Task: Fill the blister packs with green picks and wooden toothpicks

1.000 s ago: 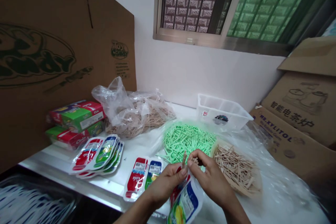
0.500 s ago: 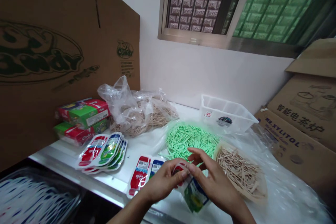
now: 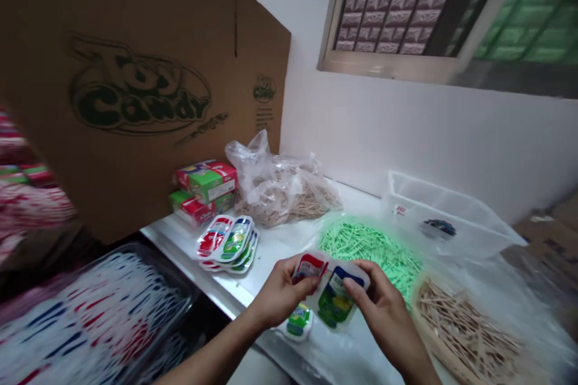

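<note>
A twin candy packet (image 3: 336, 304), one half red and the other blue and green, is held up over the table's front. My left hand (image 3: 282, 292) pinches its red half between thumb and fingers. On the blue and green half, my right hand (image 3: 382, 301) has its thumb on the front and its fingers behind. Just below them another candy packet (image 3: 298, 320) lies on the table, partly hidden by my left hand and the held packet. To the left is a fanned stack of similar packets (image 3: 235, 239).
Green sticks (image 3: 365, 246) are heaped behind my hands, with brown sticks (image 3: 465, 325) at right. A clear bag of brown sticks (image 3: 289, 195), small boxes (image 3: 212, 180) and a white bin (image 3: 451, 210) stand farther back. Lower left, a tray (image 3: 192, 298) holds many packets beside a big carton (image 3: 180, 42).
My view has swung left. My hands have spread apart on the packet, which now faces me flat with both halves showing; before, my fingers met at its top.
</note>
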Demonstrator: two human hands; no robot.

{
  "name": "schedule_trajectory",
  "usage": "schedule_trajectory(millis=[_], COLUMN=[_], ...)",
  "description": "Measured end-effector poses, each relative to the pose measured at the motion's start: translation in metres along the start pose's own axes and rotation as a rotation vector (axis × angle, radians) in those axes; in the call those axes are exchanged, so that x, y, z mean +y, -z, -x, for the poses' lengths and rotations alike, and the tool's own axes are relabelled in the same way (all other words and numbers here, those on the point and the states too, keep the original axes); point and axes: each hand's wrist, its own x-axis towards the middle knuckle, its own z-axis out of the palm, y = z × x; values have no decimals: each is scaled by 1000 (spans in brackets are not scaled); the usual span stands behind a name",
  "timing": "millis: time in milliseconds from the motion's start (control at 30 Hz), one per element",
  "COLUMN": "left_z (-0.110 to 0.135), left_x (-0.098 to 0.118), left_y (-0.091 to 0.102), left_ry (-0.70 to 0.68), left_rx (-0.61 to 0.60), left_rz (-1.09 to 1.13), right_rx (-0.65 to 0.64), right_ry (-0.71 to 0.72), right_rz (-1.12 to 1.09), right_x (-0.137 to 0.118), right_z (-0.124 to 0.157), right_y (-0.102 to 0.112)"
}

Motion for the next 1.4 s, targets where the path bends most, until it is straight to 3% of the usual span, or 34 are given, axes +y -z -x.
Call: schedule_trajectory(millis=[167,233,333,433,533,600,667,733,800,867,933,1000,1133,1267,1333,1400], left_z=[9,11,8,2,-1,1,4,6,6,2,-4,-9,-13,-5,1,5], left_x=[10,16,19,14,8,5,-1,-10,-25,-42,-57,-65,-63,-44,-33,-22], left_y=[61,94,143,182,200,195,173,141,108,85,76,76,79,69,64,61], left_ry=[-74,-100,-17,151,210,119,10,-36,19,174,281,296,240,136,-22,-137], left_rx=[315,480,700,738,763,831,828,643,410,283,218,184,144,176,201,182], left_rz=[-287,-500,-908,-1203,-1393,-1462,-1439,-1350,-1313,-1322,-1333,-1339,-1381,-1433,-1343,-1080], right_rx=[-202,-213,-240,-257,-235,-209,-180,-147,-103,-39,-6,-9,-22,55,117,77], right_ry=[11,8,-30,-16,40,72,89,90,76,59,36,12,-11,-53,-82,-82], right_rz=[-119,-109,27,108,194,236,250,245,233,207,194,205,309,401,334,157], right_x=[9,8,6,7,10,12,14,17,22,28,36,45,67,83,85,82], right_z=[-39,-62,-98,-125,-138,-141,-139,-134,-125,-111,-93,-76,-51,-43,-43,-43], right_y=[-70,-106,-162,-208,-227,-221,-200,-169,-132,-98,-70,-51,-37,-43,-49,-52])
